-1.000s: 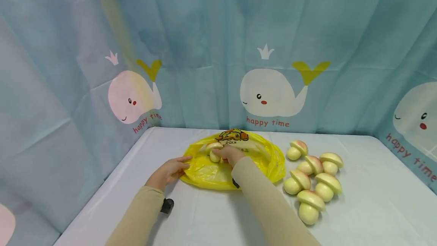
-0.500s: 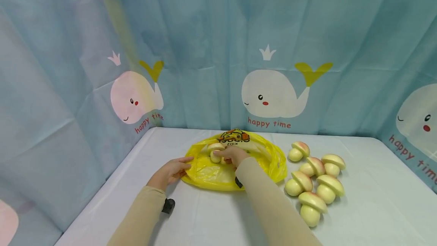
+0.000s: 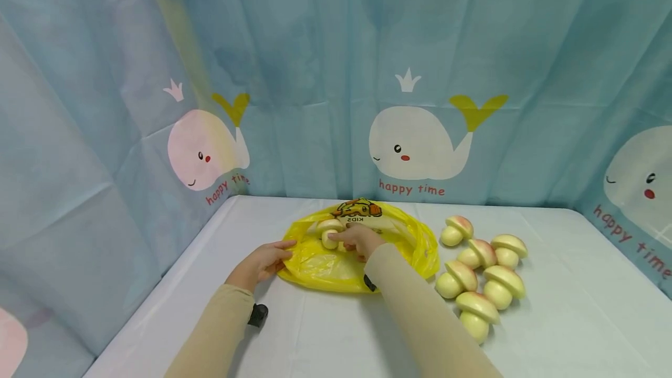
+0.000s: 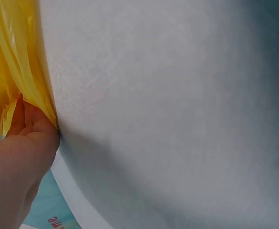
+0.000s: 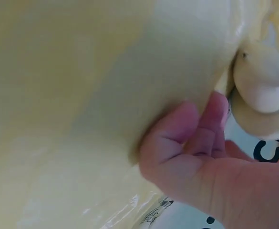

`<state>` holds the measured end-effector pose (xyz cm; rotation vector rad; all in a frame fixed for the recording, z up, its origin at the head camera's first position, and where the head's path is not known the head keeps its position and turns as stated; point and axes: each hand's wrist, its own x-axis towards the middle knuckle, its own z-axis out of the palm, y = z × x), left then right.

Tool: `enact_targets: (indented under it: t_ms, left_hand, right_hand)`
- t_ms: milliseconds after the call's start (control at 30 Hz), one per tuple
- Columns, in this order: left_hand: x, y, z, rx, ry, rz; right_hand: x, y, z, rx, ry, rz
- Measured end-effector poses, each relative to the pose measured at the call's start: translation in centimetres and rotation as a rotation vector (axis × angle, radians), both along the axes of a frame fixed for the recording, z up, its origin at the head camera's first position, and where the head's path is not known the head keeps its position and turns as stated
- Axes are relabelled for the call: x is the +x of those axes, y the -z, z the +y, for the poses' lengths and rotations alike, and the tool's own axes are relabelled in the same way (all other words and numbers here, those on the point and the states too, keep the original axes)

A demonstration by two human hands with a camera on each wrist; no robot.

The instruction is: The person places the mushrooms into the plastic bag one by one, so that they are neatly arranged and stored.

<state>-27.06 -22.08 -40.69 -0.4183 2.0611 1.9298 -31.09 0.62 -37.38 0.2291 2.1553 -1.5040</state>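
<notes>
As both sleeves [image 3: 212,331] reach over the white table [image 3: 315,331], the left hand [image 3: 259,264] pinches the left rim of the yellow bag [image 3: 325,277]. Over its open mouth, the right hand [image 3: 362,241] has thumb and fingers bent, a little apart, next to a mushroom [image 3: 329,227] in the bag; whether they touch is unclear. Six mushrooms [image 3: 504,280] cluster right of the bag, with table running on to the right edge. Behind the far edge hang blue curtains [image 3: 304,144].
</notes>
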Motion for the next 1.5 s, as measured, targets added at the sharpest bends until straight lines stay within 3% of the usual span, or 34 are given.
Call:
enact_targets:
  t_ms: [267, 467, 833, 1067, 1333, 1500]
  left_hand:
    - [0.0, -0.1, -0.2, -0.008, 0.016, 0.007]
    - [0.0, -0.2, 0.0, -0.008, 0.008, -0.012]
    - [0.1, -0.4, 0.1, -0.011, 0.017, -0.011]
    - [0.1, -0.2, 0.1, -0.013, 0.031, 0.0]
    - [0.1, -0.3, 0.1, -0.013, 0.04, 0.005]
    - [0.1, -0.2, 0.1, -0.012, 0.044, 0.006]
  right_hand:
    - [0.4, 0.0, 0.2, -0.054, 0.031, 0.043]
    - [0.4, -0.7, 1.9, -0.027, 0.03, 0.083]
    - [1.4, -5.0, 6.6, 0.078, -0.03, 0.117]
    - [2.6, -6.9, 11.1, 0.101, -0.112, 0.18]
    - [4.3, -7.2, 15.5, 0.179, -0.16, 0.295]
    - [5.5, -6.9, 18.1, 0.196, -0.311, 0.416]
